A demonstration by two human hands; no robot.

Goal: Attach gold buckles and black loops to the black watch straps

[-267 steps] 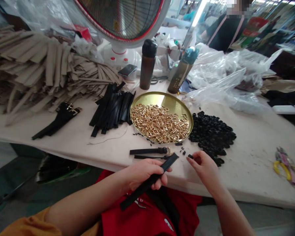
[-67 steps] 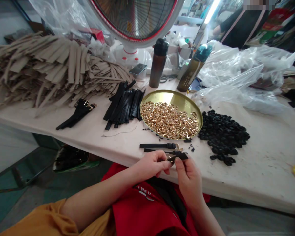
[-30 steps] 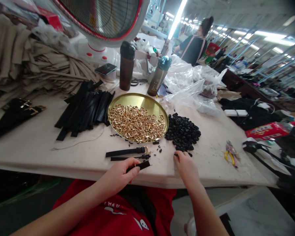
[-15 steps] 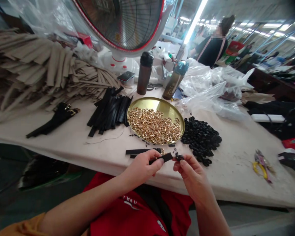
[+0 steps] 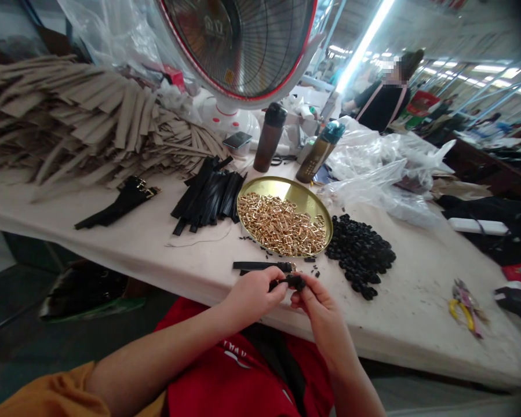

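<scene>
Black strap held up btwn both hands, nr front edge of pale table, on near side of round tray. L hand: thumb & fingers clamped on strap, part of it hidden by hand. R hand: fingertips closed on small black pc at strap's R end; whether pc sits around strap or against it, can't tell, partly covered. Hands close tog.

Just beyond hands: strap w/ gold buckle, flat on table; second strap alongside, mostly hidden by L hand. Tray holds large qty loose gold buckles. Immed. R of tray: heap of black loops. Immed. L: bundle of black straps; further L, buckled straps, stacked. Pliers, yellow & pink handles, well apart at far R. Behind tray: dark bottle, tilted; blue-capped bottle, likewise; fan beyond.
</scene>
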